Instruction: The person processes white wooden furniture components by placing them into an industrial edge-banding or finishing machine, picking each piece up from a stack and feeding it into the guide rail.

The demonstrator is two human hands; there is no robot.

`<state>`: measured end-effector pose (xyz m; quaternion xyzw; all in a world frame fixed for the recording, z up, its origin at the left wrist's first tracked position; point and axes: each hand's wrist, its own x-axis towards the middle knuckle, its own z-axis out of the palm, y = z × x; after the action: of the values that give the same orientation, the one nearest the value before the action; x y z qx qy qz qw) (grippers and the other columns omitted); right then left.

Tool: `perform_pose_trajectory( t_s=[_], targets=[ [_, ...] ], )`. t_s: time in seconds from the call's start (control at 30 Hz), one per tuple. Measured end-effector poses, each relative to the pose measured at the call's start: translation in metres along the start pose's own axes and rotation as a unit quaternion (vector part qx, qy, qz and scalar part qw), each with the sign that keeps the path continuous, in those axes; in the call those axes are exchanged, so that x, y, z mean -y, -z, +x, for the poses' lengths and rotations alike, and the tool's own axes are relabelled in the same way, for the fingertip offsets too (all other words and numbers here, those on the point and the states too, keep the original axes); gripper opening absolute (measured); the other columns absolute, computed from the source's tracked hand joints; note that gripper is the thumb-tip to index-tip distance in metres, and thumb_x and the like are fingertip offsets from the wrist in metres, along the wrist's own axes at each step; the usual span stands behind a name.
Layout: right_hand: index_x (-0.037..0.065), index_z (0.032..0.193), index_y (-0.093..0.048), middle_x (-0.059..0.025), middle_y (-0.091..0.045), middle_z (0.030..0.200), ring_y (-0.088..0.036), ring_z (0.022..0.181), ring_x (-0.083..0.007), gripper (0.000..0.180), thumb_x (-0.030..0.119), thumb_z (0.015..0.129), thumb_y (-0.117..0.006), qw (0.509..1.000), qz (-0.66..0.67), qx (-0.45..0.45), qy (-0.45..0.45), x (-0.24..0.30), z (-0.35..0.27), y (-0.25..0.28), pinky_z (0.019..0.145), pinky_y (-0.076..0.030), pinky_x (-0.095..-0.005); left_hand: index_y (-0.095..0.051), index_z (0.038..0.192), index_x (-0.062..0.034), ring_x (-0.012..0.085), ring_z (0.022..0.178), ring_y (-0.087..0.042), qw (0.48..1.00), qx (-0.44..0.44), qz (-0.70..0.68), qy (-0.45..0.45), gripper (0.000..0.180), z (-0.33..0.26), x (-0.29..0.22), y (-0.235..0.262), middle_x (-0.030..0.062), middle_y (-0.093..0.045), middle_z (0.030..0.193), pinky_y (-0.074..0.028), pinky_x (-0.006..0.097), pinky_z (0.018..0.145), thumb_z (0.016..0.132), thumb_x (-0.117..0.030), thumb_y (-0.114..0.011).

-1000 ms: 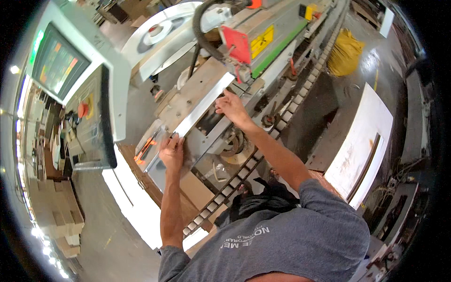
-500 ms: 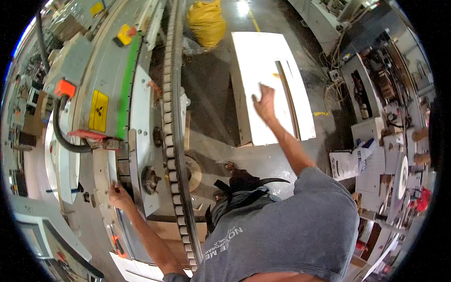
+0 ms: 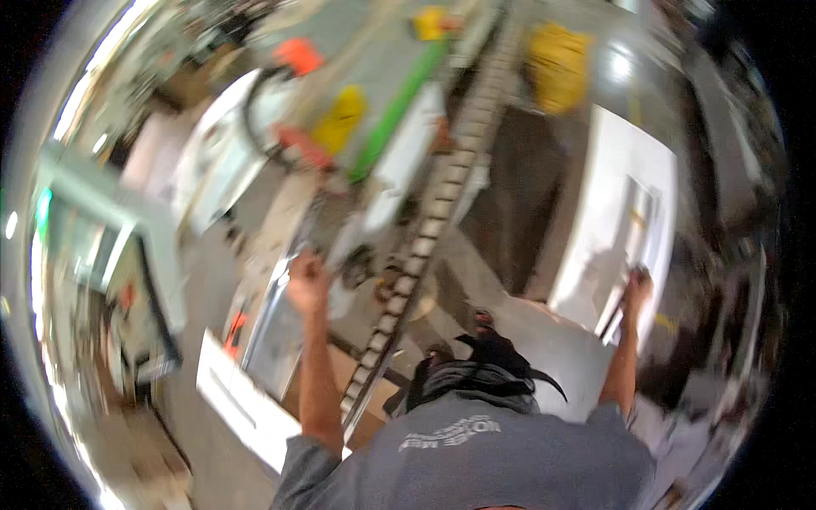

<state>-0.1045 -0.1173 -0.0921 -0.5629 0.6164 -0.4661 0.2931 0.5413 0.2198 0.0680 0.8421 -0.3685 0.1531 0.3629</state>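
Observation:
My left hand [image 3: 308, 280] is at the edge of the long machine bed [image 3: 276, 246], beside a shiny metal rail. Motion smears its fingers, so their pose is unclear. On the right, my right hand [image 3: 636, 293] is over the near right part of a stack of white panels [image 3: 586, 229], next to a long dark slot or strip in the top panel. Its fingers look curled in, and anything inside them is hidden. Another white panel with a slot [image 3: 246, 404] lies low on the left, below the machine.
A roller track [image 3: 433, 217] runs between me and the machine. Green trim [image 3: 399, 110], a yellow label [image 3: 342, 119] and an orange part [image 3: 297, 56] mark the machine. A yellow sack [image 3: 558, 68] stands beyond, near the panel stack. A pale cabinet [image 3: 110, 221] is far left.
The view has swung left and blurred. My right hand has moved from above the middle of the panel stack toward its near right side. My left hand remains by the machine edge.

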Motion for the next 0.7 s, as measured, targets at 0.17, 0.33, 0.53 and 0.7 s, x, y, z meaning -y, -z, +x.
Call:
perform_pose_trajectory(
  t_s=[0.17, 0.33, 0.53, 0.7],
  targets=[
    [-0.001, 0.114, -0.06, -0.0052, -0.058, 0.099, -0.055, 0.09, -0.0147, 0.033, 0.025, 0.093, -0.065, 0.947, 0.273, 0.147, -0.084, 0.194, -0.081, -0.08, 0.078, -0.051, -0.0323, -0.06, 0.124, -0.0046, 0.0385, 0.107, -0.057, 0.968, 0.178, -0.163, -0.061, 0.053, -0.037, -0.107, 0.026, 0.0188, -0.061, 0.118, -0.044, 0.046, 0.093, 0.077, -0.02, -0.077],
    [-0.005, 0.127, -0.054, -0.0138, -0.062, 0.112, -0.059, 0.102, -0.0219, 0.045, 0.02, 0.092, -0.065, 0.87, 0.363, 0.321, -0.089, 0.294, -0.2, -0.173, 0.084, -0.05, -0.0328, -0.061, 0.126, -0.0072, 0.0354, 0.118, -0.052, 0.96, 0.221, -0.119, -0.127, 0.056, -0.065, -0.145, 0.055, 0.0171, -0.059, 0.123, -0.043, 0.044, 0.098, 0.074, -0.016, -0.081],
    [-0.007, 0.119, -0.057, -0.0127, -0.062, 0.106, -0.062, 0.094, -0.0221, 0.03, 0.01, 0.094, -0.056, 0.763, 0.362, 0.527, -0.096, 0.373, -0.305, -0.208, 0.081, -0.053, -0.0322, -0.065, 0.118, -0.0043, 0.0319, 0.1, -0.062, 0.972, 0.2, -0.118, -0.04, 0.05, -0.1, -0.076, 0.146, 0.014, -0.064, 0.111, -0.052, 0.041, 0.085, 0.071, -0.011, -0.081],
    [-0.006, 0.128, -0.049, -0.0153, -0.061, 0.115, -0.063, 0.102, -0.021, 0.036, 0.012, 0.097, -0.055, 0.61, 0.293, 0.721, -0.149, 0.412, -0.367, -0.244, 0.086, -0.057, -0.0331, -0.07, 0.105, -0.0019, 0.0303, 0.089, -0.063, 0.997, 0.041, -0.059, 0.0, 0.044, -0.15, 0.001, 0.22, 0.0137, -0.066, 0.101, -0.053, 0.039, 0.076, 0.064, -0.002, -0.083]
  ],
)
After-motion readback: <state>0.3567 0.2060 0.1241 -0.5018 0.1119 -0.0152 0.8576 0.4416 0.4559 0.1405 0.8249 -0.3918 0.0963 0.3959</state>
